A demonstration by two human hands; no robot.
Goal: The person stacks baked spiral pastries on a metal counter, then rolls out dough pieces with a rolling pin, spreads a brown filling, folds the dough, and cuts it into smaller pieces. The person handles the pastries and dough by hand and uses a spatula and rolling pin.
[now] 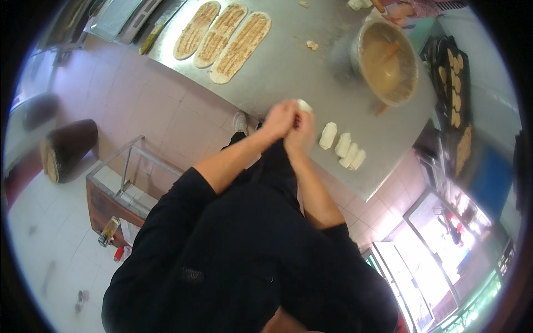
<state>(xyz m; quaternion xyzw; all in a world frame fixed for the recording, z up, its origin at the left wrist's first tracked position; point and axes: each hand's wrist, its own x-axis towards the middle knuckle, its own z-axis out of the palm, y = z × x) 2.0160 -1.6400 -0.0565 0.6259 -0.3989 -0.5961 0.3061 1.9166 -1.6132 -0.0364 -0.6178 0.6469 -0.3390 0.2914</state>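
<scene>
A white piece of dough (305, 105) shows just past my fingertips, near the front edge of the steel table (287, 75). My left hand (281, 118) and my right hand (302, 130) meet around it with curled fingers, which hide most of its shape. To the right of my hands, several white dough rolls (342, 144) lie on the metal. Three long flattened dough strips (241, 47), spread with a brown crumbly filling, lie side by side at the upper left.
At the upper right stands a large bowl (385, 62) of tan paste. A person's hand (400, 14) is behind it. Dough scraps (312, 45) dot the table. A knife-like tool (152, 38) lies at the left edge. Dark trays (454, 87) hold baked pieces. A metal-framed stool (125, 166) stands behind.
</scene>
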